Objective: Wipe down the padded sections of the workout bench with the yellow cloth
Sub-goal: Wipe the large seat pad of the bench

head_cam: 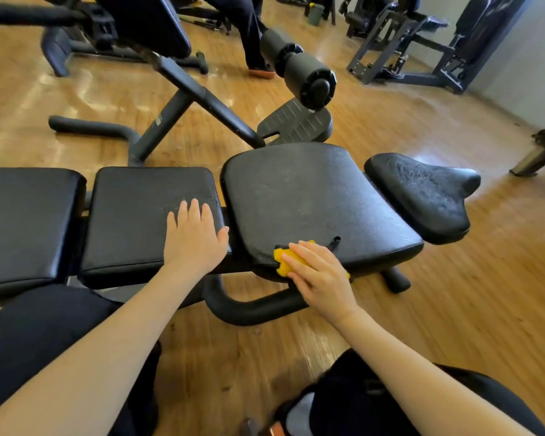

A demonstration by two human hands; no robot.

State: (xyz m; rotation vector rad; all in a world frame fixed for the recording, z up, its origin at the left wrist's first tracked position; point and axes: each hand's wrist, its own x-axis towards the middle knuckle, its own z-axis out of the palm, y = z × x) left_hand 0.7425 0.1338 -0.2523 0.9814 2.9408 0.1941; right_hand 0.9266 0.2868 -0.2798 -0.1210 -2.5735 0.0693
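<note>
Head view: right hand (320, 275) presses cloth (284, 259) flat on wide pad (312, 196), low centre; left hand (193, 236) rests flat. Next, probably sweep upward.

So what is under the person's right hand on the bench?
A crumpled yellow cloth lies under the right hand, pressed on the near edge of the wide black padded seat section. Most of the cloth is covered by the hand; only its left part and a right corner show.

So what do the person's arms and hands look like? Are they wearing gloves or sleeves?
No gloves and no sleeves in view. Both forearms are bare up to the picture's edge, and the left hand and right hand are bare too, with no rings, watch or bracelets showing. Fingernails are short and unpainted.
</note>
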